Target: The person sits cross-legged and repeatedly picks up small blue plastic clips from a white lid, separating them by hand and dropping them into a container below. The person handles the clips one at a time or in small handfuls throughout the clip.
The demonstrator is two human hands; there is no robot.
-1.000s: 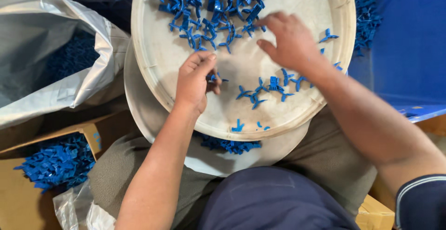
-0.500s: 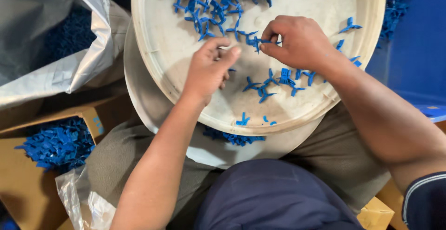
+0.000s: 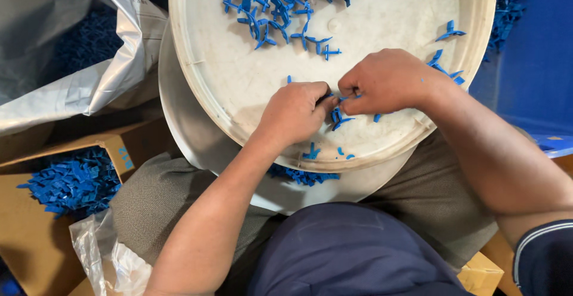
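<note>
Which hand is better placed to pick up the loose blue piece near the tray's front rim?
Left, probably: the left hand sits just above that blue piece, while the right hand lies farther off to the side.

The tray (image 3: pixel 239 87) is lying on the lap, a heap of plastic pieces (image 3: pixel 280 3) sitting at its twelve o'clock. At nine o'clock a bag (image 3: pixel 77 63) is standing; at seven o'clock, a cardboard box (image 3: pixel 36 236) holding more pieces.

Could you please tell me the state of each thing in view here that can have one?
Left hand: closed, pinching small blue pieces.
Right hand: closed, fingertips meeting the left hand's.
Round tray: tilted on the lap, partly covered with loose blue pieces.
Silver bag: open, blue pieces inside.
Cardboard box: open, holding a heap of blue pieces.
</note>
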